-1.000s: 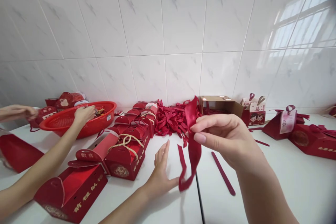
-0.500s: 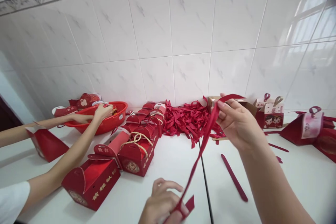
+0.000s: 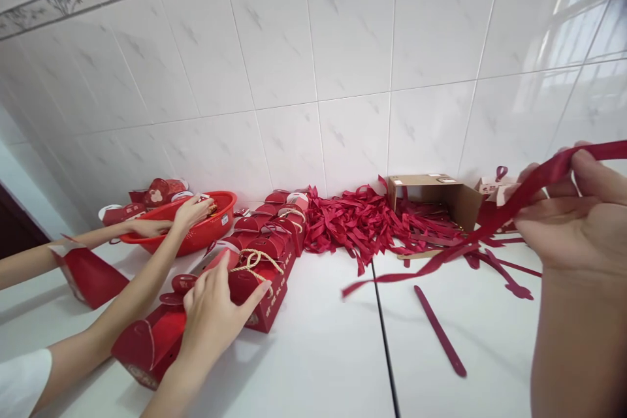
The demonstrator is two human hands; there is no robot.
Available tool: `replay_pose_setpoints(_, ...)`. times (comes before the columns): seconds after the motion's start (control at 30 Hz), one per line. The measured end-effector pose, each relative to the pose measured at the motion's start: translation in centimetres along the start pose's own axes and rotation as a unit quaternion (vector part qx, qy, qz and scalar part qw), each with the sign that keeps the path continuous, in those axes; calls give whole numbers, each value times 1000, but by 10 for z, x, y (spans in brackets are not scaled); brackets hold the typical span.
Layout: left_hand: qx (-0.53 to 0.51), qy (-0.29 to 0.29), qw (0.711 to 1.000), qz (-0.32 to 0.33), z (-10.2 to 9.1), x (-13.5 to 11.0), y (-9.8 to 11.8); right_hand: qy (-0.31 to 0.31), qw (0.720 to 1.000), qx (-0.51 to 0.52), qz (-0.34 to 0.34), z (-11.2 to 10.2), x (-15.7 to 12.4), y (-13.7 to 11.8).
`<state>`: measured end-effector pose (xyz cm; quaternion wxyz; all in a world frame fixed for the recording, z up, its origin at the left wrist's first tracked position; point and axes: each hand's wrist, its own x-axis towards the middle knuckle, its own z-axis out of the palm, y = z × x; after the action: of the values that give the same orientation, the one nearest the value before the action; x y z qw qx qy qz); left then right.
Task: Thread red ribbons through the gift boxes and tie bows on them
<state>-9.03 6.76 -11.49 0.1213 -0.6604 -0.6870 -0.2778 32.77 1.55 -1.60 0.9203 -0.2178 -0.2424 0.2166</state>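
Observation:
In the head view my right hand point(image 3: 575, 209) is raised at the right, pinching a dark red ribbon point(image 3: 494, 225) between thumb and fingers. One loose end trails left over the table; the other runs off the right edge. My left hand point(image 3: 215, 310) is over a row of red gift boxes, its thumb and fingers apart. Beneath and beside it is the nearest red gift box point(image 3: 151, 343), partly hidden by my wrist. The thumb lies in front of a red box with a gold cord point(image 3: 272, 300); whether it touches is unclear.
A co-worker's hands point(image 3: 189, 215) reach into a red plastic basket point(image 3: 223, 225) at the left. A ribbon heap point(image 3: 347, 222) lies by the tiled wall, near an open cardboard box point(image 3: 465, 202). A flat red strap point(image 3: 441, 333) rests on the white table point(image 3: 323, 346).
My left hand has let go of the ribbon and moved left to the gift boxes. My right hand has swung right with the ribbon, uncovering the cardboard box.

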Motion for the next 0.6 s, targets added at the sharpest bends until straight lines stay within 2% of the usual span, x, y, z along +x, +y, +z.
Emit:
replay_pose_setpoints(0.1, 47, -69, 996, -8, 3, 8, 1, 26, 999, 25, 12, 10, -14, -9)
replay_pose_setpoints(0.23, 31, -101, 994, 20, 4, 5, 0, -18, 999, -2, -29, 18, -25, -16)
replay_pose_setpoints(0.37, -43, -126, 988, 78, 7, -11, 6, -63, 997, -34, -36, 18, -25, -16)
replay_pose_setpoints(0.47, -132, -177, 967, 128, 7, -23, 23, -93, 993, -67, -21, 19, -26, -14)
replay_pose_setpoints(0.6, -233, -233, 926, 186, 5, -27, 62, -100, 990, -96, -19, 26, -33, -9)
